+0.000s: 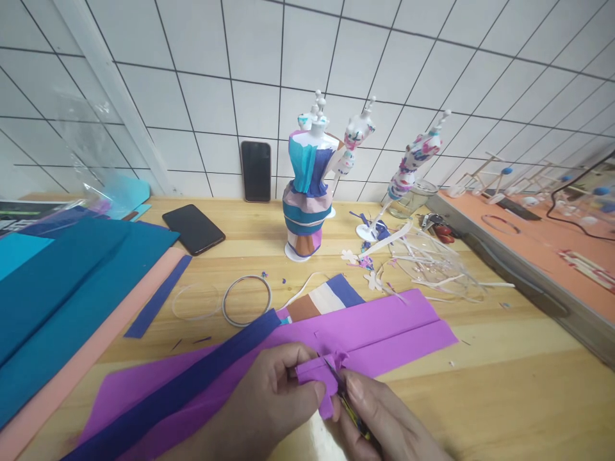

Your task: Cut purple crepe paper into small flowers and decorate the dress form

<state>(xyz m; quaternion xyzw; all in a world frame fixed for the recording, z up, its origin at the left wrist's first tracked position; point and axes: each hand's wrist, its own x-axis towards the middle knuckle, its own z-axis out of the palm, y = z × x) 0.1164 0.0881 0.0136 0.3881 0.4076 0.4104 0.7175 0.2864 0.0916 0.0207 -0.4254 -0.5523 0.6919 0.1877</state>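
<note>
Behind everything, a white square-tiled wall (202, 102) with dark grout lines. Pale wood-grain bench (519, 371) spans the foreground. Stack of large teal paper sheets (86, 275) on its left side, salmon-pink paper strip (96, 339) along the near edge. Long purple paper sheet (384, 326) lies across the front of the bench, navy paper strip (182, 384) slanting over its left part. Dressed white mannequin (307, 211) stands upright mid-bench, wrapped in teal, blue, pink and brown.

Left hand (273, 397) is over the purple sheet: thumb-and-finger grip closed on a small folded purple paper piece (314, 374). Right hand (379, 416) just beside it, grip wrapped on small dark-bladed scissors (337, 376); blades meet the piece, can't tell how deep the cut goes. Piece is held above the sheet; can't tell if they're joined.

Two black phones: one flat (193, 229) right of the teal stack, one upright (256, 171) at the wall. Silver-grey ring (246, 277) lies near the navy strip's far end. Smallest: white flower-shaped cutout (372, 280), just beyond the purple sheet.
</note>
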